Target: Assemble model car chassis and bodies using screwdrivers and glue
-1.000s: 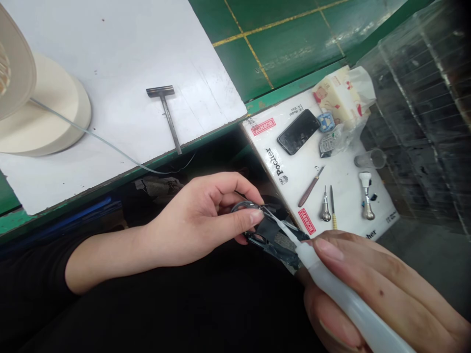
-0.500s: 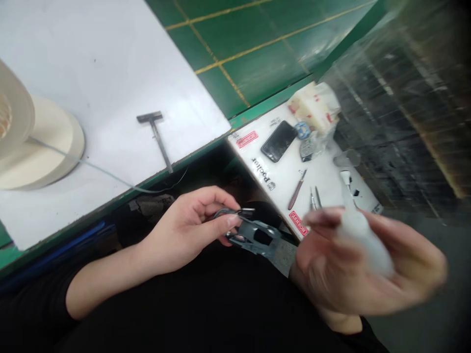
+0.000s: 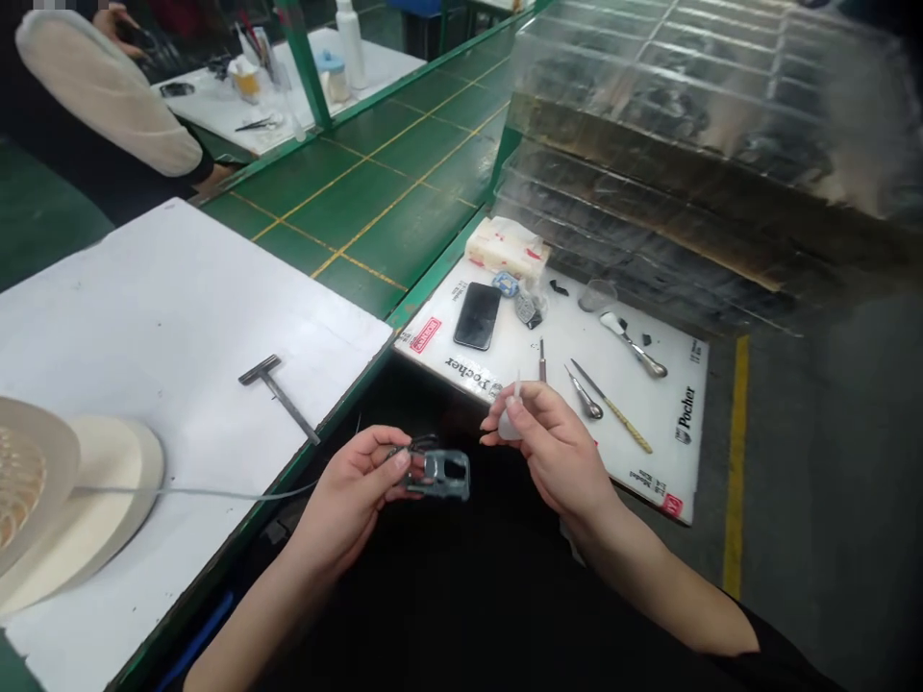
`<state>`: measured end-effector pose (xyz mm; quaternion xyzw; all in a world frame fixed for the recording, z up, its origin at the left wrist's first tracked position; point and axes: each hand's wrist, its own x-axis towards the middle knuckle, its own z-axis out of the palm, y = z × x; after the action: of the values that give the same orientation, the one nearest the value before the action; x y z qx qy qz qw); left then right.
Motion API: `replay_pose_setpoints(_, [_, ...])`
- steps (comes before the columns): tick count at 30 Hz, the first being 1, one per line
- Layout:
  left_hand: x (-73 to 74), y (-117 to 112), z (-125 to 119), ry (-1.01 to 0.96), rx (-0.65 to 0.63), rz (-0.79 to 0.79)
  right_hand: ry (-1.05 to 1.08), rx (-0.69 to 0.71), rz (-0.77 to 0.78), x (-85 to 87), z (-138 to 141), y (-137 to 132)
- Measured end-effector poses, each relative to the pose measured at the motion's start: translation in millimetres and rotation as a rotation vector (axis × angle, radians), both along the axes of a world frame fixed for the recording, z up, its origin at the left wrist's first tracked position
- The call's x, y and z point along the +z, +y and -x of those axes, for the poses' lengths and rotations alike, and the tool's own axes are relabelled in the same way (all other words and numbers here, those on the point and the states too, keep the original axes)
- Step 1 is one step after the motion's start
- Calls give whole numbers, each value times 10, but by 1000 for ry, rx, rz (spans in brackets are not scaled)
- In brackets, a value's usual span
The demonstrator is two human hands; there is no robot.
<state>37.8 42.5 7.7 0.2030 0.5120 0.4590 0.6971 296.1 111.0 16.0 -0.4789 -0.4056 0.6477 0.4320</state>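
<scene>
My left hand (image 3: 364,481) is closed, pinching a blue-grey model car body (image 3: 451,473) between thumb and fingers over the gap between the tables. A small dark piece (image 3: 422,442) is held along with it; its kind cannot be made out. To the right, my right hand (image 3: 552,437) grips a small white squeeze bottle (image 3: 510,423), its thin nozzle pointing upward. The bottle and the car body are apart.
On the right board (image 3: 461,370) lie a phone (image 3: 477,315), a tissue pack (image 3: 509,247), a yellow-handled file (image 3: 612,408) and several small tools. A T-shaped tool (image 3: 281,389) and a cream round fan (image 3: 108,490) are on the left table. A co-worker's sleeve (image 3: 108,91) shows top left.
My right hand has moved left and inward with the squeeze bottle, which now points upward close to the car body. The head view has turned, showing more of the right board and a co-worker.
</scene>
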Motion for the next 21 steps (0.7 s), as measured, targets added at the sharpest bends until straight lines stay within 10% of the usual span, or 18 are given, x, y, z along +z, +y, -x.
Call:
replay_pose_setpoints(11, [-794,1504,-986,597,-111,-461,-185,-508,-2,-307,-972,-195])
replay_pose_setpoints(21, [-1098,1683,-1043,1077,-118,-702,-216,-499,36,-468,-1031,-304])
